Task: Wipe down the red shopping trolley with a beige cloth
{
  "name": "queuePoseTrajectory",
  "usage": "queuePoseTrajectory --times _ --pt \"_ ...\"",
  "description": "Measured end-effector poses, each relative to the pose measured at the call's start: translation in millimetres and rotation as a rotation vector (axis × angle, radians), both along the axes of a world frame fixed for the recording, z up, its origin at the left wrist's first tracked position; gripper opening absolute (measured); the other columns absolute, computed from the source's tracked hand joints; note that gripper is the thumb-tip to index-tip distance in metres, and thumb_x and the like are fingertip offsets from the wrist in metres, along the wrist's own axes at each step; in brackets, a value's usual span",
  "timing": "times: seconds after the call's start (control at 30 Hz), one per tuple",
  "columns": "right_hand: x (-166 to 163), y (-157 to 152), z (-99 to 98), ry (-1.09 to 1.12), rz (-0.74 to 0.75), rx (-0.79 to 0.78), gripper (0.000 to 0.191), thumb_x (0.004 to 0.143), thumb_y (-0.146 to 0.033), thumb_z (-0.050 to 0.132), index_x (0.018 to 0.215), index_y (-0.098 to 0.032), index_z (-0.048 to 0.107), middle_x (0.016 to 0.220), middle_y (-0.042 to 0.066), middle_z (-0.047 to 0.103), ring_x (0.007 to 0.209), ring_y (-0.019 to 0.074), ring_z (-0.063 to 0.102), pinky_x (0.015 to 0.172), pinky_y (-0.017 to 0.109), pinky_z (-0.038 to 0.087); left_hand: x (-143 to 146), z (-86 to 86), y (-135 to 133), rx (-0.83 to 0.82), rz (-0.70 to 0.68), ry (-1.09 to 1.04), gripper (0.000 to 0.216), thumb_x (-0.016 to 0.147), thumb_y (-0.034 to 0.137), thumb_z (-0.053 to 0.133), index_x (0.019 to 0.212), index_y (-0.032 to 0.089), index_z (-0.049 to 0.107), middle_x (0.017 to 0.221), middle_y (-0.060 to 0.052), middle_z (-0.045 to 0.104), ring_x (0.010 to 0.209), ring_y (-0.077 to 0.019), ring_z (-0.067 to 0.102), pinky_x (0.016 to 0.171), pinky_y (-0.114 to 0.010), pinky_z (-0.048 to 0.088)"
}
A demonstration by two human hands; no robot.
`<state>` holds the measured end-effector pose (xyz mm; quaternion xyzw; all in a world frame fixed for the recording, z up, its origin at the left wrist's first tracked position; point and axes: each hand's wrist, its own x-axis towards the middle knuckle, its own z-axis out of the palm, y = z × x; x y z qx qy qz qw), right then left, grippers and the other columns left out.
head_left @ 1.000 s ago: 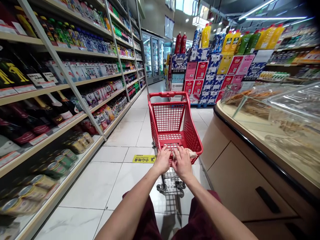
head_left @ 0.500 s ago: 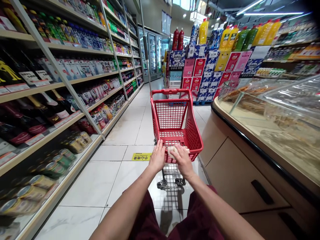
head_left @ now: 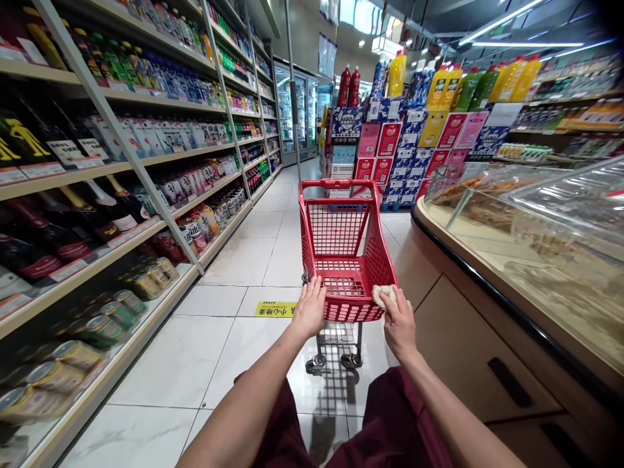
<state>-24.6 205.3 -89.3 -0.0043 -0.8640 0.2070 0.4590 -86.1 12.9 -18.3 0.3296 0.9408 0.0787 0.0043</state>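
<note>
Directly in front of me stands a red plastic shopping cart (head_left: pixel 341 270) with grid walls, on grey metal legs with casters. My left hand (head_left: pixel 311 309) rests on its near left corner, fingers stretched out. At the near right corner my right hand (head_left: pixel 400 320) presses a whitish cloth (head_left: pixel 384 296) against the rim, fingers closed on it. The part of the cloth under my fingers is hidden. The cart's basket shows no goods.
Drink shelves (head_left: pixel 180 156) line the left side. A wooden counter (head_left: pixel 458 331) with glass-fronted food bins runs along the right. Stacked drink cartons (head_left: pixel 387 156) stand beyond the cart. A yellow floor sticker (head_left: pixel 274 309) lies left of the cart.
My right hand has moved with the cloth from the middle of the cart's near edge to its right corner. My left hand stays at the left corner.
</note>
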Motion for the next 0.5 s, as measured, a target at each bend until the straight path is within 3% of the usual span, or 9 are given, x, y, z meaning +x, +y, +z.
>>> queuePoseTrajectory --times 0.1,0.23,0.37,0.5 --pt "-2 -26 -4.1 0.012 0.094 0.019 0.037 0.082 -0.007 0.039 0.109 -0.025 0.058 0.135 0.007 0.040 0.126 0.0185 0.033 0.098 0.044 0.035 -1 1.3 1 0.007 -0.019 -0.013 0.068 0.065 0.007 0.044 0.131 0.007 0.027 0.146 -0.015 0.009 0.134 -0.0223 0.002 0.109 -0.041 0.011" --pt "0 -74 -33.1 -0.051 0.255 0.154 0.036 0.082 -0.006 0.039 0.106 -0.025 0.059 0.125 0.006 0.051 0.123 0.0182 0.037 0.098 0.043 0.035 -2 5.4 -4 -0.028 -0.067 -0.021 0.065 0.068 0.008 0.042 0.132 0.009 0.026 0.146 -0.012 0.011 0.134 -0.0192 0.004 0.109 -0.041 0.011" --pt "23 -46 -57.1 -0.135 0.194 0.189 0.037 0.081 -0.004 0.036 0.103 -0.022 0.061 0.116 0.008 0.056 0.115 0.0192 0.044 0.092 0.039 0.039 -2 10.1 -7 -0.085 -0.055 -0.040 0.067 0.066 0.004 0.042 0.131 0.010 0.026 0.146 -0.012 0.010 0.134 -0.0181 0.005 0.110 -0.040 0.009" --pt "27 -19 -35.7 -0.066 0.068 0.133 0.035 0.082 -0.010 0.041 0.109 -0.025 0.058 0.122 0.008 0.050 0.116 0.0227 0.040 0.092 0.041 0.036 -3 12.3 -7 -0.072 -0.014 -0.035 0.062 0.068 0.007 0.043 0.128 0.009 0.030 0.146 -0.013 0.012 0.134 -0.0197 0.006 0.110 -0.040 0.009"
